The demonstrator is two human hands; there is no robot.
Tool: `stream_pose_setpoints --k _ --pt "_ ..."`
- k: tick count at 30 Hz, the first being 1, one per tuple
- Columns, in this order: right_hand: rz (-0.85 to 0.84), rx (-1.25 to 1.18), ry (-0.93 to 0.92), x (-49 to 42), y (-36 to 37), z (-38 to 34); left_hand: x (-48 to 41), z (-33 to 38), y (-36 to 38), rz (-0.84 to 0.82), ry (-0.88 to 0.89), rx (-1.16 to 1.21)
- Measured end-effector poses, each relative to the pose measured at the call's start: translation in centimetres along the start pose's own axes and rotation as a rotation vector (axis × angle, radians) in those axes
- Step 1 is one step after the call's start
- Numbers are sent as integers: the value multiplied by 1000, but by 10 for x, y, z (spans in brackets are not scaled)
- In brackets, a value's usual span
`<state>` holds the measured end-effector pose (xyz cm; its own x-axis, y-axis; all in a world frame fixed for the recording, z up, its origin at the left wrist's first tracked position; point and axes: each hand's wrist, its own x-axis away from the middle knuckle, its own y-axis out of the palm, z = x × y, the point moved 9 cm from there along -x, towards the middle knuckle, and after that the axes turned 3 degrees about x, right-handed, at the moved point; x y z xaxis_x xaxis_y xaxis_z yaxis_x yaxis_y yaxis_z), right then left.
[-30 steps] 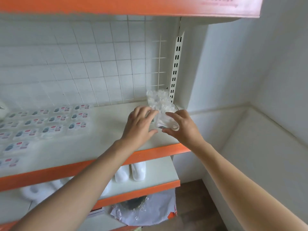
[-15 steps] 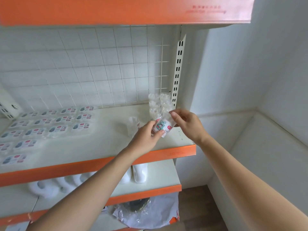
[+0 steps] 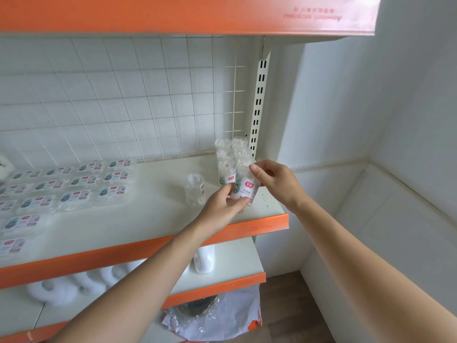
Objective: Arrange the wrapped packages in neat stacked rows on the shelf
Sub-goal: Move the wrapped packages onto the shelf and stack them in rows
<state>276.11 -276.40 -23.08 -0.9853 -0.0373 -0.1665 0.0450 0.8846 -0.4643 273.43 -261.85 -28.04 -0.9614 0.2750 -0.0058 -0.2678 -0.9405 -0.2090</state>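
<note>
A small clear wrapped package with a red and white label (image 3: 245, 188) is held tilted above the right end of the white shelf (image 3: 148, 219). My left hand (image 3: 226, 204) grips its lower end and my right hand (image 3: 274, 180) pinches its top. Behind it, a cluster of several similar clear packages (image 3: 231, 155) stands in the back right corner. One more clear package (image 3: 195, 189) stands alone to the left of my hands.
Rows of flat labelled packs (image 3: 74, 184) cover the shelf's left half. A wire grid panel (image 3: 123, 95) backs the shelf, and an orange shelf edge (image 3: 185, 13) hangs overhead. White items (image 3: 204, 258) lie on the lower shelf above a plastic bag (image 3: 217, 315).
Both hands lifted one package off the cluster and drew it forward and upright. A single package now stands alone on the shelf left of them. The view tilted slightly.
</note>
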Motion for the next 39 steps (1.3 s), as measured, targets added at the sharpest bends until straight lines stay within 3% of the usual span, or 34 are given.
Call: stream_pose_setpoints --k 5,14,23,39 --pt "-71 -81 63 8 6 14 -1 -8 5 36 -21 56" --pt "-7 54 68 15 6 34 -4 -15 14 58 -11 -299" --pt "13 280 -19 11 10 48 -9 -23 26 6 -74 -315" --pt "-8 429 -87 -3 14 47 -11 -19 28 52 -111 -307"
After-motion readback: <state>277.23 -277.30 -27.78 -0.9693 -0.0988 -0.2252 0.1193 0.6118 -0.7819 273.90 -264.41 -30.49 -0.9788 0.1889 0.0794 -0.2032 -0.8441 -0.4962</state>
